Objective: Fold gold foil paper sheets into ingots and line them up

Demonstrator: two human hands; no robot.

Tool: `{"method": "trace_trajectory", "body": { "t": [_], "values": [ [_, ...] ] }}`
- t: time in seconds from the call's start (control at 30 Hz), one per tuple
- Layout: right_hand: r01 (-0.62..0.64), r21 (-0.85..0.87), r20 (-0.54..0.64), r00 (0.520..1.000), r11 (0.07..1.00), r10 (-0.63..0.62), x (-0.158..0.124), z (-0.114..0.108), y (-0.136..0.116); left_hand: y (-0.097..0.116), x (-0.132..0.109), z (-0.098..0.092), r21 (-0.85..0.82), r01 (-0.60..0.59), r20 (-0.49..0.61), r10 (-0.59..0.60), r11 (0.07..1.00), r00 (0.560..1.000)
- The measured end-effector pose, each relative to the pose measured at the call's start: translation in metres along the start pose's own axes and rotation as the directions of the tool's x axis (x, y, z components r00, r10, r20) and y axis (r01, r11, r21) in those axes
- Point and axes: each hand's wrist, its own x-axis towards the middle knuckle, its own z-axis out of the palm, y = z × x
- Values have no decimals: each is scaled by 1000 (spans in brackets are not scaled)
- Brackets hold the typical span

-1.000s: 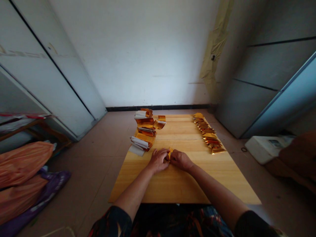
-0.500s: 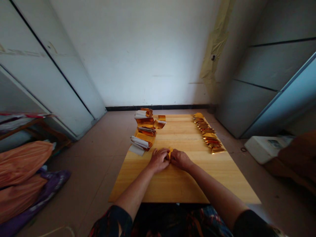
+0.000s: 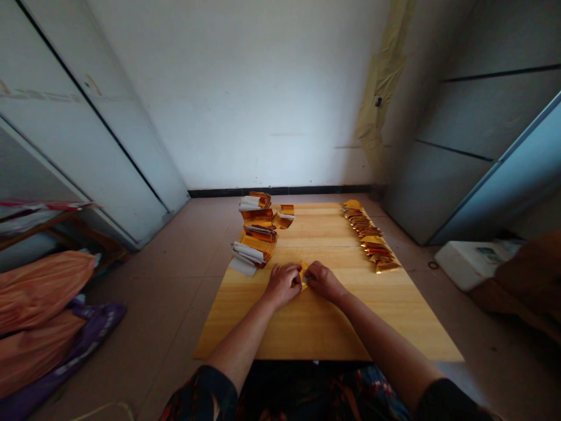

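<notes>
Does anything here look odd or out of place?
The wrinkled yellowish strip on the wall looks roughly patched. On the table, the left gold papers lie untidily, unlike the neater folded row at right.

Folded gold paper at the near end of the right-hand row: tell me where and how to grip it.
Pinch the folded gold paper lightly by its near edge, probably best from the person's side with the closer right hand: neighbouring pieces crowd its far side, leaving the near edge exposed.
</notes>
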Motion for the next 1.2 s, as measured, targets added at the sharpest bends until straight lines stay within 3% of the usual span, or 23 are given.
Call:
{"method": "trace_trajectory", "body": {
  "t": [0.23, 0.33, 0.43, 0.57, 0.8, 1.0, 1.2],
  "values": [
    [-3, 34, -23, 1000, 999, 4, -3, 2, 2, -1, -1, 3, 15, -4, -18, 4, 1000, 1000],
    [-23, 29, -100, 995, 999, 26, -4, 1, 4, -1, -1, 4, 23, -2, -26, 2, 1000, 1000],
    [60, -12, -125, 990, 998, -61, -11, 1, 2, -2, -1, 5, 26, -14, -40, 15, 1000, 999],
    [196, -173, -32, 978, 965, -205, -25, 1, -12, -4, -1, 4, 26, -41, -31, 42, 999, 999],
    [187, -337, 31, 982, 923, -188, -33, -1, -22, -4, -3, 1, 42, -56, -5, 57, 998, 998],
    [181, -317, 9, 982, 931, -187, -32, 1, -15, -1, -3, 1, 37, -48, -21, 49, 998, 999],
    [138, -273, -64, 985, 952, -161, -19, -15, 3, 0, 0, -1, 41, -33, 4, 32, 999, 999]
  ]
}}
